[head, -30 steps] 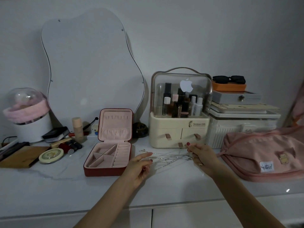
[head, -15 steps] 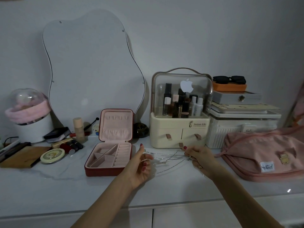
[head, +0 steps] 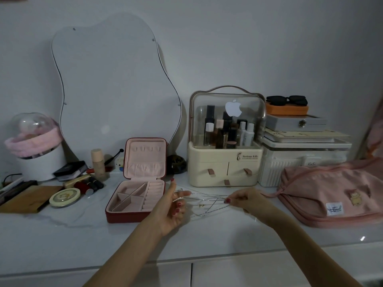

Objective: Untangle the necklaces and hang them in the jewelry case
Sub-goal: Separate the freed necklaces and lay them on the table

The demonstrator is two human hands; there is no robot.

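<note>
Untangling under way: thin silver necklace chains (head: 205,200) stretched between both pinching hands (head: 173,206) (head: 246,200), next needing strands teased apart.

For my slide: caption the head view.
Both hands stretch tangled silver necklaces beside an open red jewelry case.

1. Setting: a home dressing area, on a white vanity counter (head: 62,241) against a plain wall.
2. Landmark: a wavy-edged mirror (head: 116,90) leans on the wall.
3. Right of the mirror: a cosmetics organiser (head: 226,162) holding bottles.
4. Left of the mirror: loose makeup (head: 89,183).
</note>
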